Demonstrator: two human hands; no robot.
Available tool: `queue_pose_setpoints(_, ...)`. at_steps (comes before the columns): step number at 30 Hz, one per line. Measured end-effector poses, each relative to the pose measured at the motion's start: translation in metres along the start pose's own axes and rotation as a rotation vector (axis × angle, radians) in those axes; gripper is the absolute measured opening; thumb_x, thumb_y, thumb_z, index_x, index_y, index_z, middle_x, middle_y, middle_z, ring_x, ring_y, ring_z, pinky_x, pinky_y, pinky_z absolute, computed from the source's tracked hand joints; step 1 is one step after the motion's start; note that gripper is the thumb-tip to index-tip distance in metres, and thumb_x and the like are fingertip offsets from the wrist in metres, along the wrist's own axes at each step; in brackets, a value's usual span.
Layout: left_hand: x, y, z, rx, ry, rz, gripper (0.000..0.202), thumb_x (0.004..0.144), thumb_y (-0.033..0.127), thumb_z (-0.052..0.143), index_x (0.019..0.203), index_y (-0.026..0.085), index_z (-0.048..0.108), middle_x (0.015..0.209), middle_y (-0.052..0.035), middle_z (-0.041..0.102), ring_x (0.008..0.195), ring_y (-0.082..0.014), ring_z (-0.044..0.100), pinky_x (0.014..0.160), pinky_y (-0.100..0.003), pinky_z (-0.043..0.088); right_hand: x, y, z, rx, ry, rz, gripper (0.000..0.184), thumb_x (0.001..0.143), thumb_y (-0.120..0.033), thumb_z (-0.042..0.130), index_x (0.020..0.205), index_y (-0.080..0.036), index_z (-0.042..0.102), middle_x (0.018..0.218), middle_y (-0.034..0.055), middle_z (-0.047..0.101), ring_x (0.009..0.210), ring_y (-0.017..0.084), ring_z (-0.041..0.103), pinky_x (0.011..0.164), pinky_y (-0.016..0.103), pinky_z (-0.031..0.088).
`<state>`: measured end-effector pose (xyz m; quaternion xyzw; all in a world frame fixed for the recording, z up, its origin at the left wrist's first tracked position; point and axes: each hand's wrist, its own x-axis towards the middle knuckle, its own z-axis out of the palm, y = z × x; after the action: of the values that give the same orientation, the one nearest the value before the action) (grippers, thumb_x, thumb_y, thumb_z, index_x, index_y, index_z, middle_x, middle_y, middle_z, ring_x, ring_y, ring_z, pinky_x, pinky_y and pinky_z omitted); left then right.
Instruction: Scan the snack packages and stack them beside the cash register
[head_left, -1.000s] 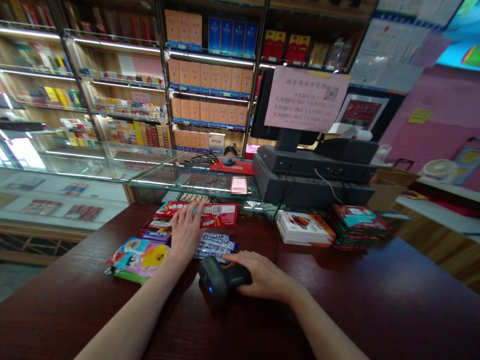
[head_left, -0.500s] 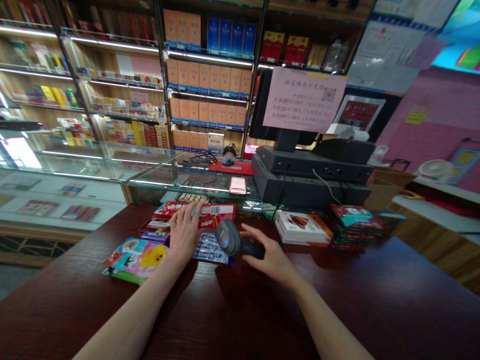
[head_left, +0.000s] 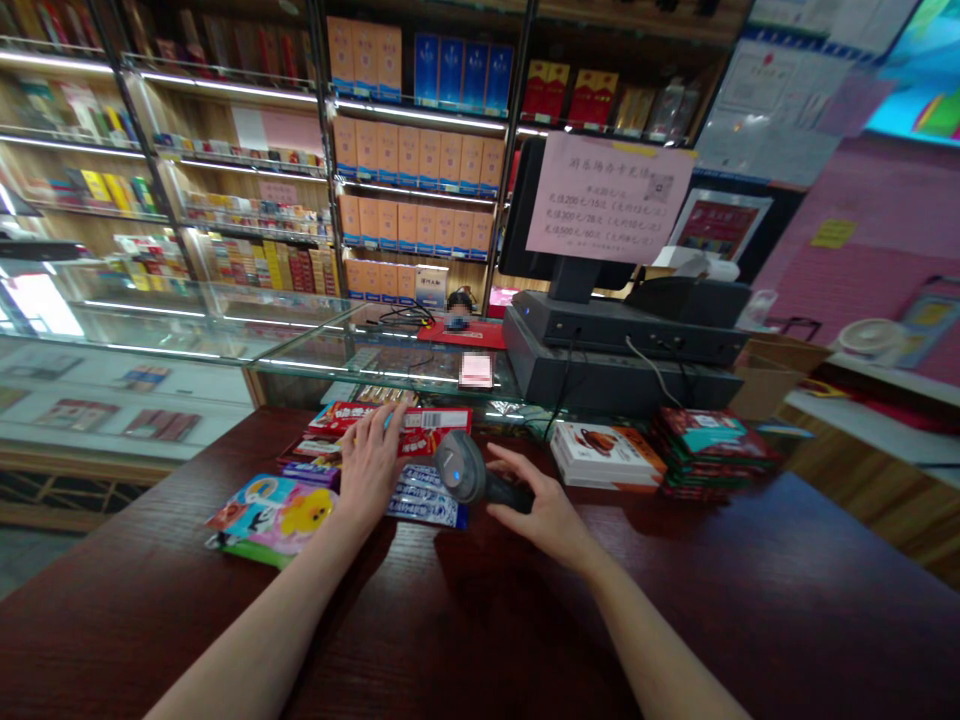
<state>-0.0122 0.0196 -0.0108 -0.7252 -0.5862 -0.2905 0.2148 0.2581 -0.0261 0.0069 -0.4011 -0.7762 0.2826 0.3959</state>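
My right hand [head_left: 553, 517] is closed around the handle of a dark barcode scanner [head_left: 461, 468]. The scanner's head, with a small blue light, faces left toward the packets. My left hand [head_left: 367, 475] lies with fingers stretched out over a red snack packet [head_left: 442, 418] and covers part of it. Under and right of that hand is a blue-and-white packet [head_left: 426, 497]. On its left are a purple packet [head_left: 311, 474] and a bright wrapped pack with a yellow duck picture [head_left: 262, 512]. My left forearm partly overlaps the duck pack.
The brown wooden counter [head_left: 480, 640] meets a glass display case [head_left: 315, 355]. A dark cash register terminal [head_left: 622, 345] carries a pink paper sign [head_left: 607, 200]. White boxes [head_left: 607, 456] and a stack of red-green packets [head_left: 709, 450] lie at right. Stocked shelves [head_left: 420, 185] stand behind.
My right hand and the barcode scanner have shifted very slightly to the right. The scanner's head has tipped up a little. My left hand and the packets have stayed almost in place.
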Motion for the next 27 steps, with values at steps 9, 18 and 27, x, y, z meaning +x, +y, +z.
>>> queue_pose_setpoints(9,0.000,0.000,0.000,-0.008,0.005,0.001,0.083,0.084,0.019,0.067,0.157,0.022,0.027,0.146,-0.0145,0.052,0.132,-0.0328,0.047,0.110,-0.049,0.036,-0.001,0.005,0.002,0.010,-0.020,-0.006,0.073,0.080,-0.019,0.071,0.147,-0.030,0.044,0.128,0.0047,0.068,0.116,0.021,0.065,0.106,0.041,0.046)
queue_pose_setpoints(18,0.000,-0.001,0.001,-0.004,0.017,0.004,0.084,0.084,0.019,0.066,0.157,0.024,0.026,0.146,-0.0150,0.052,0.131,-0.0328,0.049,0.108,-0.049,0.037,-0.005,0.001,0.014,-0.098,-0.242,-0.078,0.079,0.077,-0.021,0.076,0.149,-0.032,0.045,0.135,0.0048,0.065,0.122,0.024,0.061,0.107,0.042,0.045)
queue_pose_setpoints(27,0.001,0.000,-0.003,-0.016,-0.004,-0.003,0.084,0.083,0.017,0.066,0.157,0.023,0.026,0.146,-0.0137,0.051,0.130,-0.0326,0.049,0.109,-0.049,0.036,-0.006,0.004,0.026,-0.266,-0.379,-0.121,0.077,0.080,-0.028,0.078,0.149,-0.032,0.044,0.145,0.0057,0.058,0.129,0.026,0.055,0.109,0.042,0.041)
